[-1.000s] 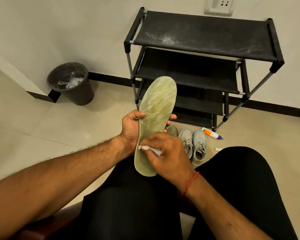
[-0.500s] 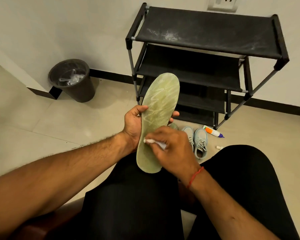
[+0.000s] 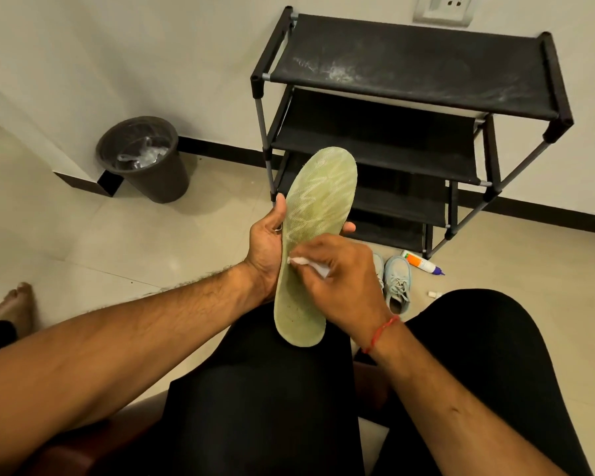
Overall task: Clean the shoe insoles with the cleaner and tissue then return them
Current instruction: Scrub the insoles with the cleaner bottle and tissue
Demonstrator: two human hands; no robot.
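My left hand (image 3: 267, 242) grips the insole (image 3: 318, 214) at mid-length; my right hand (image 3: 344, 280) pinches the tissue (image 3: 298, 261). I judge the insole light and bendy.

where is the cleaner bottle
Head view, right of centre: the bottle lies on the floor at the foot of the rack, just right of the shoes.

No legible text or numbers anywhere, cleaner bottle (image 3: 422, 263) lying on the floor just right of the shoe rack (image 3: 409, 73) foot, orange label on it, perhaps printed, too small and blurred to read, no brand marks legible on the shoe rack itself.
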